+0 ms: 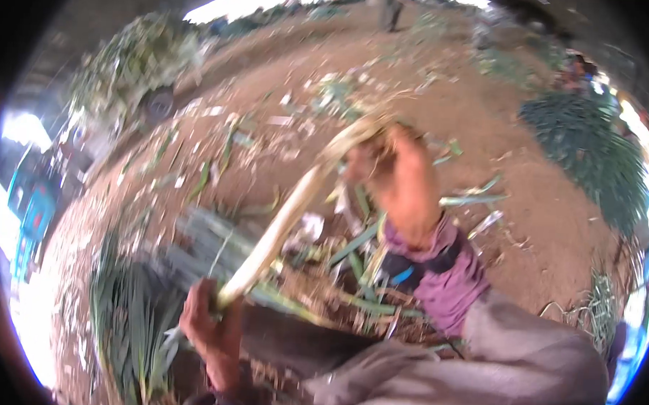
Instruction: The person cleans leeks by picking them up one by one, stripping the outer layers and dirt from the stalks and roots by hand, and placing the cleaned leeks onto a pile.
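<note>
Covering the stalk end: left fingers

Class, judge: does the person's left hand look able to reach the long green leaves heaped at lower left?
Probably yes: the left hand is near the long green leaves, with no barrier visible between, though it grips a long pale stalk.

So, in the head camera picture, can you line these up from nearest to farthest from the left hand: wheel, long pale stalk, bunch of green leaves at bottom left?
1. Long pale stalk: its lower end is in the left hand.
2. Bunch of green leaves: on the ground, left of it.
3. Wheel: far back, upper left.
</note>
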A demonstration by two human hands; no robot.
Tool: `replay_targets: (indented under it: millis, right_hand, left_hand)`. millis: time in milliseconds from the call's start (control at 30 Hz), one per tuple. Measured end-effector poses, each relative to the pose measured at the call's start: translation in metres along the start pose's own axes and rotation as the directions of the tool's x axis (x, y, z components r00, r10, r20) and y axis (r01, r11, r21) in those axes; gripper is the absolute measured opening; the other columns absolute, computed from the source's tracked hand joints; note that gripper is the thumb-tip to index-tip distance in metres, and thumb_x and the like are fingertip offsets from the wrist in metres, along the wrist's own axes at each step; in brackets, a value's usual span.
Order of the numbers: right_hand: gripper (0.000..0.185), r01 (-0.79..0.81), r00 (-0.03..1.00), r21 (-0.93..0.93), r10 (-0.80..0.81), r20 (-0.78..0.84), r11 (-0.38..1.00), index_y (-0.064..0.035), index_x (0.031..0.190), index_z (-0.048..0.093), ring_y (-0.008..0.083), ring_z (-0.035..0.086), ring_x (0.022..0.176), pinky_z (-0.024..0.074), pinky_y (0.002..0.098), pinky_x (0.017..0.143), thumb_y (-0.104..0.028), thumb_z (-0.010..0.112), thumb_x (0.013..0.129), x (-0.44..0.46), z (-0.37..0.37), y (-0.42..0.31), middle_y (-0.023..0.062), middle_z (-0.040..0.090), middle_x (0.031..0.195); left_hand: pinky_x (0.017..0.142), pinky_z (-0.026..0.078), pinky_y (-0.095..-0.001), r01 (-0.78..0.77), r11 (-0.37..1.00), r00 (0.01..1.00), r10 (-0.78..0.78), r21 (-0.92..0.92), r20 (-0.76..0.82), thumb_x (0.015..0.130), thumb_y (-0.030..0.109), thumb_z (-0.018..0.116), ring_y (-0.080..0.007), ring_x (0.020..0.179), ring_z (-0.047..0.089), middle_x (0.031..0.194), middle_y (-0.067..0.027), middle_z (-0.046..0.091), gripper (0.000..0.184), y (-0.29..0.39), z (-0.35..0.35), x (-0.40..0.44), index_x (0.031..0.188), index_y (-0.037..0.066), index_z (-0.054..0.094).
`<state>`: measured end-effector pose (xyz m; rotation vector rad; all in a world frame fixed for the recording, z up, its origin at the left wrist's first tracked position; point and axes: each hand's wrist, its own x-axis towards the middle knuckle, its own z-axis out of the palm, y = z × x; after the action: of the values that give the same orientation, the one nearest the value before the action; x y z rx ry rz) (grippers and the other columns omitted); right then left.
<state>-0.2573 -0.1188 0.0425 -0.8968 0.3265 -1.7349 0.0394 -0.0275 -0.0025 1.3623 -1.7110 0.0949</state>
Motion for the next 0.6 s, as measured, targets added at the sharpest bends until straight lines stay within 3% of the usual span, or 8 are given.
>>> replay_targets:
  millis: [67, 167, 267, 367, 500, 533, 567, 600]
  right_hand:
    - [0.035, -0.163, 0.984, 0.015, 0.162, 0.068, 0.986, -0.0077, 0.098, 0.059, 0.0163, 0.061, 0.063, 0.0554, 0.0346, 0.058, -0.042, 0.052, 0.098, -0.004, -0.03, 0.032, 0.0052, 0.061, 0.077]
    - [0.049, -0.344, 0.939, -0.155, 0.339, -0.06, 0.926, -0.0032, 0.092, 0.06, 0.0121, 0.059, 0.053, 0.0519, 0.0283, 0.045, -0.052, 0.054, 0.095, -0.038, -0.018, 0.079, 0.0072, 0.062, 0.074]
    - [0.049, -0.474, 0.85, -0.181, 0.502, 0.164, 0.862, -0.0024, 0.082, 0.061, 0.0103, 0.057, 0.051, 0.049, 0.0264, 0.042, -0.05, 0.06, 0.092, -0.067, 0.007, 0.103, 0.0042, 0.06, 0.067]
    - [0.04, -0.354, 0.862, -0.354, 0.449, 0.237, 0.866, -0.0019, 0.076, 0.06, 0.0056, 0.049, 0.048, 0.0366, 0.0229, 0.037, -0.036, 0.059, 0.097, -0.082, 0.023, 0.12, -0.001, 0.054, 0.058]
    - [0.024, -0.132, 0.827, -0.559, 0.402, 0.393, 0.819, -0.0018, 0.073, 0.057, 0.0051, 0.046, 0.047, 0.0367, 0.0215, 0.038, -0.011, 0.049, 0.093, -0.08, -0.012, 0.138, -0.0004, 0.051, 0.058]
    - [0.023, 0.087, 0.823, -0.571, 0.264, 0.503, 0.816, -0.003, 0.07, 0.054, 0.0075, 0.046, 0.046, 0.0365, 0.0222, 0.036, -0.009, 0.048, 0.091, -0.073, -0.034, 0.146, -0.0005, 0.049, 0.058]
    - [0.031, 0.003, 0.859, -0.564, 0.286, 0.424, 0.826, -0.0048, 0.068, 0.051, 0.0102, 0.045, 0.044, 0.0375, 0.0245, 0.036, -0.019, 0.051, 0.096, -0.071, -0.038, 0.138, -0.0014, 0.046, 0.056]
    - [0.039, 0.159, 0.864, -0.744, 0.273, 0.422, 0.649, -0.0057, 0.069, 0.054, 0.0115, 0.046, 0.044, 0.0384, 0.0261, 0.036, -0.03, 0.05, 0.099, -0.061, -0.076, 0.143, -0.0006, 0.048, 0.057]
  left_hand:
    - [0.061, 0.045, -0.0337, 0.049, 0.995, 0.99, -0.06, 0.081, 0.129, 0.069, 0.01, 0.074, -0.0272, 0.064, 0.056, 0.076, -0.0123, 0.059, 0.028, 0.01, -0.014, 0.0, 0.092, 0.002, 0.06]
    - [0.058, 0.044, -0.0327, 0.258, 0.966, 0.952, -0.252, -0.015, 0.175, 0.067, 0.009, 0.075, -0.0249, 0.059, 0.054, 0.07, -0.0102, 0.058, 0.026, 0.017, -0.007, -0.011, 0.086, 0.001, 0.06]
    - [0.057, 0.044, -0.0303, 0.406, 0.909, 0.897, -0.377, -0.095, 0.23, 0.067, 0.008, 0.076, -0.017, 0.058, 0.055, 0.07, -0.0119, 0.059, 0.026, 0.017, 0.003, -0.025, 0.088, 0.002, 0.062]
    - [0.057, 0.044, -0.0276, 0.456, 0.887, 0.871, -0.426, -0.079, 0.243, 0.07, 0.003, 0.074, -0.0122, 0.06, 0.055, 0.072, -0.0089, 0.063, 0.025, 0.013, 0.006, -0.036, 0.093, 0.001, 0.065]
    - [0.059, 0.042, -0.0221, 0.576, 0.652, 0.801, -0.569, -0.493, 0.183, 0.073, -0.007, 0.068, -0.0064, 0.066, 0.054, 0.077, 0.0011, 0.062, 0.028, -0.012, -0.005, -0.051, 0.101, -0.004, 0.067]
    - [0.059, 0.042, -0.0208, 0.617, 0.605, 0.761, -0.621, -0.503, 0.188, 0.072, -0.006, 0.069, -0.0055, 0.066, 0.054, 0.076, 0.001, 0.062, 0.026, -0.018, -0.015, -0.05, 0.098, -0.004, 0.068]
    - [0.059, 0.041, -0.0212, 0.643, 0.608, 0.745, -0.637, -0.465, 0.199, 0.071, -0.005, 0.069, -0.0056, 0.066, 0.053, 0.076, 0.0014, 0.061, 0.025, -0.025, -0.028, -0.05, 0.096, -0.004, 0.068]
    - [0.059, 0.041, -0.0215, 0.669, 0.608, 0.728, -0.653, -0.429, 0.209, 0.07, -0.004, 0.07, -0.0056, 0.066, 0.053, 0.075, 0.0018, 0.061, 0.024, -0.03, -0.038, -0.051, 0.095, -0.005, 0.068]
